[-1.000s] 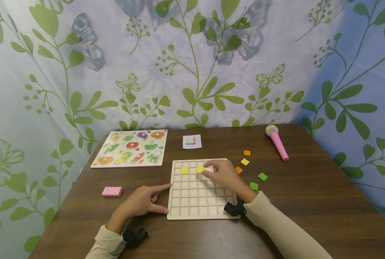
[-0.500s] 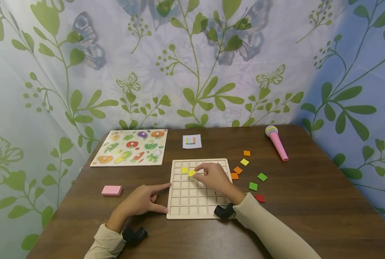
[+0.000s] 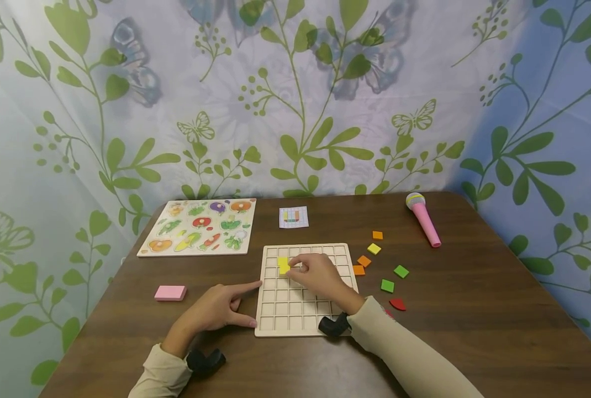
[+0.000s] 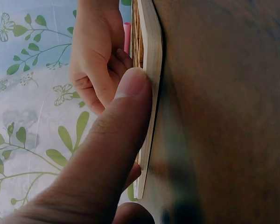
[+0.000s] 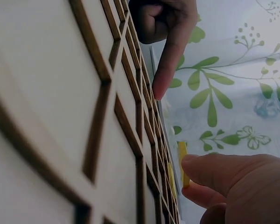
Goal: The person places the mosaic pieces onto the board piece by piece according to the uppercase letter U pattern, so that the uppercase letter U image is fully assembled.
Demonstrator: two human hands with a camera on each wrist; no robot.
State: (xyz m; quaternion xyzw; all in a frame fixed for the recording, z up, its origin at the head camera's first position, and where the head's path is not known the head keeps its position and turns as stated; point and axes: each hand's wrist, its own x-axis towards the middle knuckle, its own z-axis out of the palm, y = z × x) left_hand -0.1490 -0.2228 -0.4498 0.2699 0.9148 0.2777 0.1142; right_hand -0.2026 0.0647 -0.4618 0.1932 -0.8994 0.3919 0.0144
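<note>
Pinching yellow tile (image 3: pixel 284 271), right hand (image 3: pixel 317 276) over grid board (image 3: pixel 281 309); left hand (image 3: pixel 218 305) (thumb, forefinger spread wide) touching board's left edge.

– What hangs behind the surface (image 3: pixel 474 309)?
– A pale, creased covering (image 3: pixel 295 99), printed with green leafy stems (image 3: pixel 289 147) and butterflies (image 3: pixel 415 115), turning bluer toward the right
– And the surface?
– Dark brown with a wood grain, its far edge close to the covering, a faint sheen toward the near side
</note>
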